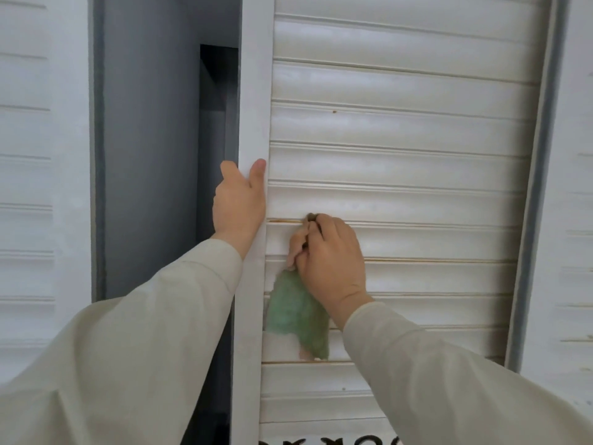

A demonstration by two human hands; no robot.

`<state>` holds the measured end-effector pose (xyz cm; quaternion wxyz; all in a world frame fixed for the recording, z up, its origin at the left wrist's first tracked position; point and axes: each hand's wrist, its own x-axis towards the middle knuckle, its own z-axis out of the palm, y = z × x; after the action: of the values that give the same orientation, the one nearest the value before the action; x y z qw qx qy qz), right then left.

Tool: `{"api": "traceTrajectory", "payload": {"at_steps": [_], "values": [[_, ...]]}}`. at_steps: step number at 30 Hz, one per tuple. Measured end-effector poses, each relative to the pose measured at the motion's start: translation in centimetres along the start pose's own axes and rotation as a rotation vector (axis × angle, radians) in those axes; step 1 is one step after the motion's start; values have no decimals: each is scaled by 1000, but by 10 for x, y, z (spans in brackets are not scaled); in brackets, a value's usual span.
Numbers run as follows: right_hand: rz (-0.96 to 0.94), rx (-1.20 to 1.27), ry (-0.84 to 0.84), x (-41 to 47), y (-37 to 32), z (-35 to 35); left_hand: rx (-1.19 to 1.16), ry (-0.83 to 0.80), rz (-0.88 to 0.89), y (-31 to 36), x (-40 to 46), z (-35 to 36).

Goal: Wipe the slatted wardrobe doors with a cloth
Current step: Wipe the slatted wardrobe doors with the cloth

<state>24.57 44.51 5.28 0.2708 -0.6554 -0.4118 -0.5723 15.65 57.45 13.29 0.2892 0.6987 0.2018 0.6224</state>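
surface: white slatted door [401,130], ajar | against it: green cloth [296,316], lower slats

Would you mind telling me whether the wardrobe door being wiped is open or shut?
Open. The left hand grips the slatted door's free edge, and the dark grey wardrobe interior shows beside it.

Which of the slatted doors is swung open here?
The middle door, whose left edge the left hand grips beside the dark wardrobe opening; the right hand presses the green cloth against it.
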Motion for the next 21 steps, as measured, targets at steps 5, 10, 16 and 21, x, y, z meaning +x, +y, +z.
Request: {"api": "traceTrajectory", "payload": {"at_steps": [5, 10, 16, 21], "values": [[190, -175, 76, -17, 93, -22, -38, 9, -7, -1, -2, 9], [342, -115, 200, -11, 90, -16, -25, 31, 18, 5, -8, 18], [90, 93, 126, 5, 17, 4, 20, 30, 22, 12, -13, 23], [-13, 197, 1, 10, -27, 13, 33, 28, 24, 12, -13, 20]]}}
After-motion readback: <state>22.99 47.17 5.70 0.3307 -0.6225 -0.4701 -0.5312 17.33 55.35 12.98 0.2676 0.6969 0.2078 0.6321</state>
